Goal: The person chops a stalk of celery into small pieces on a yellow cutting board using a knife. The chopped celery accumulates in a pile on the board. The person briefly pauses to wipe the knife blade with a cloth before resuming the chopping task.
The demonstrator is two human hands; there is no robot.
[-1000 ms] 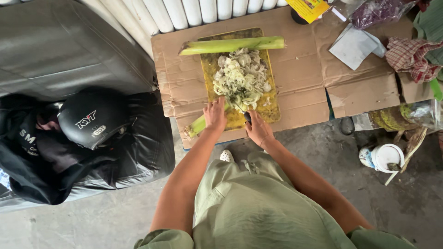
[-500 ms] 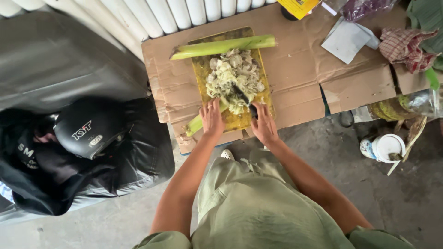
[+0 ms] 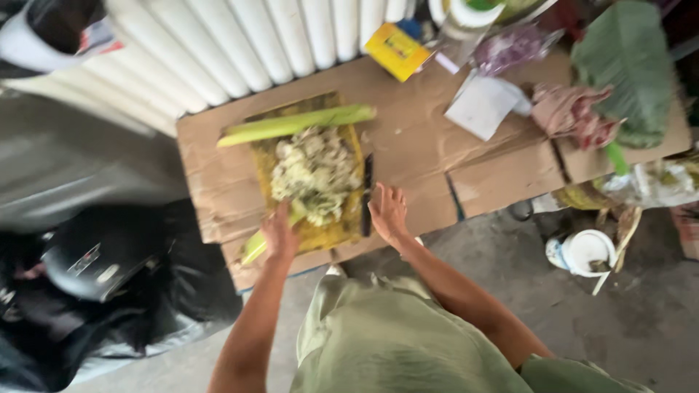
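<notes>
Chopped pile on board (stalk behind), helmet left

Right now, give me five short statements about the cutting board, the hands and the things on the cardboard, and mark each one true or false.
1. The left hand rests on a green stalk piece at the near end of the cutting board. True.
2. The right hand holds a white cup. False: it lies beside the dark knife at the board's right edge; the white cup stands on the floor.
3. A heap of pale chopped pieces lies on the board. True.
4. The long green stalk lies on the floor. False: it lies across the board's far end.
5. The yellow box sits on the helmet. False: it is on the cardboard.
</notes>
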